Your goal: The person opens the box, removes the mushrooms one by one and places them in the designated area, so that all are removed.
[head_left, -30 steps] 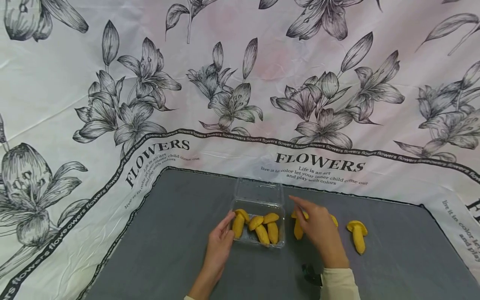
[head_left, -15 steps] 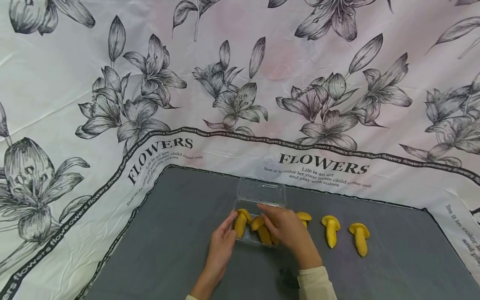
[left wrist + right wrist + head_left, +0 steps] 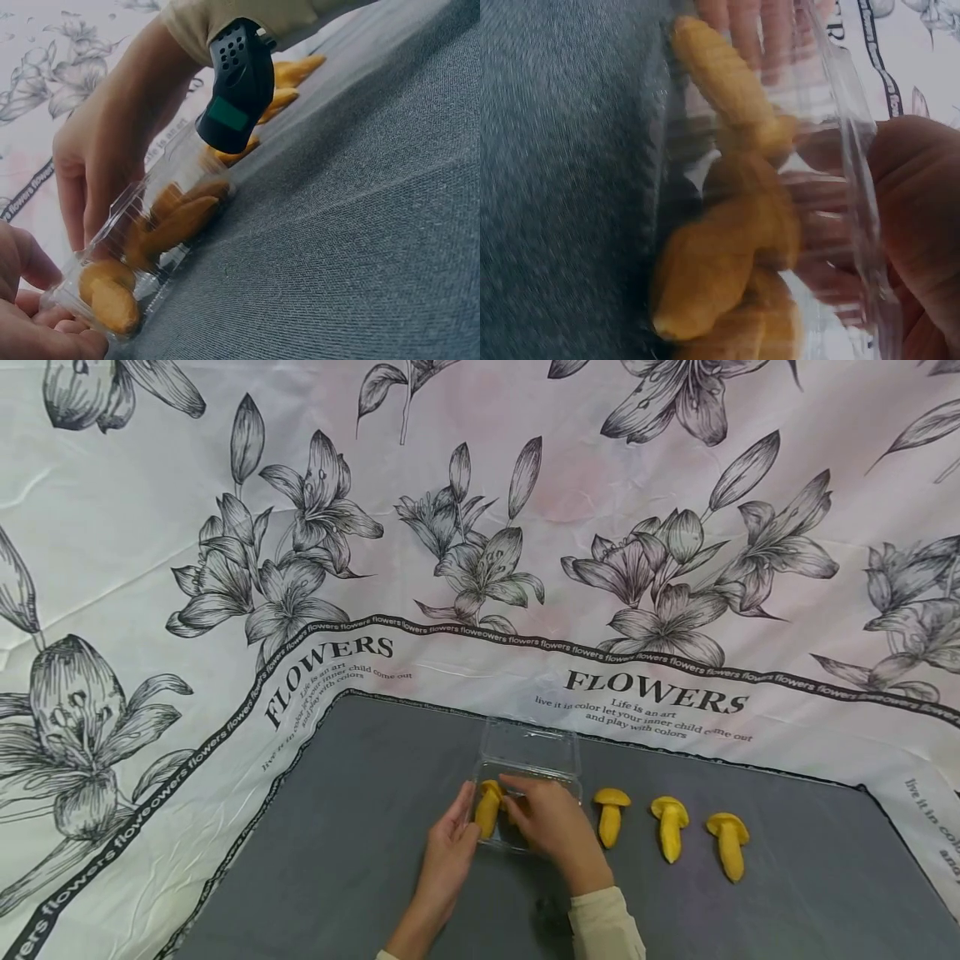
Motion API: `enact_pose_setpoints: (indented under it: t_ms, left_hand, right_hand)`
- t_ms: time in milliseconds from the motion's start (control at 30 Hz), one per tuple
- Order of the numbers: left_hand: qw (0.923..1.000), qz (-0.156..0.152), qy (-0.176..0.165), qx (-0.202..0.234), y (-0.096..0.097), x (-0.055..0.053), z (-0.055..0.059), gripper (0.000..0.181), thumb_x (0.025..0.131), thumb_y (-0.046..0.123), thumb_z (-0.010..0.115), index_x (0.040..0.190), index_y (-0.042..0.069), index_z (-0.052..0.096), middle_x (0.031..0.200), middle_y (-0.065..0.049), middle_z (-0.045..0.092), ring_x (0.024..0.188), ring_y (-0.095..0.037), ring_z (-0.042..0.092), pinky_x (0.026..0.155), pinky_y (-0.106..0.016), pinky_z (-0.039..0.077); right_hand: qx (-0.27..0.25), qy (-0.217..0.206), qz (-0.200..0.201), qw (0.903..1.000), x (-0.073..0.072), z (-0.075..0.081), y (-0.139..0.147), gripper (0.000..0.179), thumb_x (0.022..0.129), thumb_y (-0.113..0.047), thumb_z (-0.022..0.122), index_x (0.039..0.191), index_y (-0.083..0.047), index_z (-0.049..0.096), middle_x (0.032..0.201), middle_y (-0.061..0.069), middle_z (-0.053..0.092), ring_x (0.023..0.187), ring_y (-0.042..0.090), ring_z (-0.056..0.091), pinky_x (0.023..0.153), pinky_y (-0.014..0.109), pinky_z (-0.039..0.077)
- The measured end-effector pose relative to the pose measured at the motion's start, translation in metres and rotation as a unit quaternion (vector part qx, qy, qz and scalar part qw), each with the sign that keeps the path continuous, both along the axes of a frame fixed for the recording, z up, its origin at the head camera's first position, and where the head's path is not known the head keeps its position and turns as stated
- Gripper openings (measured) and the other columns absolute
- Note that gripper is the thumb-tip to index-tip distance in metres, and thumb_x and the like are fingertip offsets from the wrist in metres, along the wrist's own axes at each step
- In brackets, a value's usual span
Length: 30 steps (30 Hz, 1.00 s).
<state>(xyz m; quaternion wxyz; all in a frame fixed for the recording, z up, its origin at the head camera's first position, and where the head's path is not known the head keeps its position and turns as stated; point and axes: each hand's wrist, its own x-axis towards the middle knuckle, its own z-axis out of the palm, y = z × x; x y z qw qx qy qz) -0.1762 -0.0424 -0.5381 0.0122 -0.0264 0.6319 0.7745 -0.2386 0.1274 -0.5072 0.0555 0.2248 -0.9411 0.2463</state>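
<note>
My left hand [image 3: 450, 839] holds the left side of a clear plastic box [image 3: 487, 760], thumb and fingers at its wall. One yellow mushroom [image 3: 487, 810] lies in the box beside that hand. My right hand [image 3: 555, 827] reaches down inside the box, its fingers at the other mushrooms [image 3: 727, 247], mostly hidden under it in the head view. Through the clear wall the right wrist view shows several fingers behind these mushrooms; I cannot tell whether they pinch one. The left wrist view shows the right fingers [image 3: 94, 202] pointing down into the box.
Three more yellow mushrooms, a near one [image 3: 611, 818], a middle one [image 3: 670, 828] and a far one [image 3: 727, 847], lie in a row right of the box on a grey cloth [image 3: 360, 793]. The box's hinged lid [image 3: 528, 743] stands open behind. A flower-printed curtain [image 3: 480, 660] borders the cloth.
My right hand has moved left from above the nearest loose mushroom into the box, then further left to its middle. My left hand keeps hold of the box's left side.
</note>
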Motion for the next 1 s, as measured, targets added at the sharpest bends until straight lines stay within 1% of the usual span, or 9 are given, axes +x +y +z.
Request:
enact_pose_setpoints:
  t_ms: [67,200,333,433,633,767,867,1000]
  left_hand:
    - [1.0000,0.003,-0.003,0.004,0.000,0.000,0.000,0.067,0.101,-0.004,0.047,0.166,0.005,0.031,0.173,-0.008,0.027,0.161,-0.027,0.020,0.126,-0.050,0.024]
    - [0.9999,0.010,-0.003,0.006,0.001,0.000,0.001,0.068,0.100,-0.005,0.048,0.165,0.004,0.033,0.172,-0.009,0.029,0.160,-0.028,0.021,0.126,-0.050,0.024]
    - [0.9999,0.013,-0.006,0.007,0.001,0.000,0.001,0.068,0.099,-0.005,0.048,0.165,0.005,0.034,0.172,-0.009,0.029,0.160,-0.028,0.021,0.126,-0.050,0.024]
    - [0.9999,0.009,-0.008,0.008,0.000,0.000,0.001,0.067,0.100,-0.004,0.048,0.165,0.005,0.034,0.172,-0.009,0.029,0.160,-0.028,0.021,0.127,-0.051,0.023]
    - [0.9999,0.006,0.000,0.011,0.000,-0.001,-0.001,0.067,0.100,-0.004,0.047,0.165,0.004,0.033,0.173,-0.009,0.029,0.161,-0.026,0.019,0.127,-0.051,0.021]
    - [0.9999,0.006,0.004,0.007,0.000,-0.001,-0.002,0.067,0.100,-0.005,0.047,0.165,0.004,0.033,0.172,-0.010,0.029,0.161,-0.027,0.019,0.127,-0.052,0.021]
    - [1.0000,0.004,0.005,0.004,0.000,-0.001,-0.003,0.067,0.100,-0.004,0.047,0.165,0.004,0.032,0.172,-0.010,0.029,0.161,-0.028,0.019,0.128,-0.053,0.020]
    - [0.9999,0.006,0.010,0.000,0.001,-0.003,-0.003,0.068,0.100,-0.005,0.047,0.165,0.003,0.032,0.172,-0.011,0.029,0.161,-0.029,0.019,0.128,-0.053,0.020]
  right_hand:
    - [0.007,0.003,-0.003,1.0000,0.000,-0.002,-0.002,0.036,0.098,-0.022,0.077,0.133,-0.013,0.076,0.088,-0.003,0.077,0.062,0.002,0.056,0.064,0.033,0.055]
    - [0.016,0.025,-0.002,0.9996,-0.001,-0.004,-0.006,0.034,0.096,-0.023,0.080,0.129,-0.015,0.078,0.103,0.002,0.080,0.067,0.007,0.061,0.065,0.036,0.056]
    - [0.019,0.032,0.007,0.9993,-0.002,-0.006,-0.009,0.034,0.095,-0.021,0.081,0.129,-0.015,0.078,0.105,0.003,0.080,0.071,0.010,0.066,0.064,0.035,0.056]
    - [0.009,0.028,0.009,0.9995,-0.002,-0.007,-0.011,0.034,0.096,-0.020,0.080,0.128,-0.014,0.077,0.106,0.003,0.080,0.073,0.010,0.069,0.063,0.032,0.057]
    - [-0.007,0.037,0.009,0.9993,-0.003,-0.009,-0.013,0.028,0.098,-0.016,0.076,0.126,-0.012,0.078,0.107,0.004,0.080,0.074,0.010,0.070,0.064,0.031,0.057]
    - [-0.013,0.049,0.002,0.9987,-0.001,-0.008,-0.013,0.027,0.097,-0.013,0.076,0.125,-0.014,0.079,0.107,0.003,0.080,0.073,0.010,0.069,0.065,0.031,0.057]
    - [-0.022,0.055,-0.005,0.9983,0.000,-0.006,-0.013,0.028,0.097,-0.013,0.077,0.125,-0.016,0.079,0.102,0.002,0.080,0.063,0.007,0.059,0.058,0.028,0.051]
    - [-0.040,0.063,-0.016,0.9970,0.002,-0.001,-0.010,0.028,0.098,-0.014,0.077,0.125,-0.018,0.079,0.100,0.001,0.079,0.059,0.005,0.051,0.057,0.026,0.048]
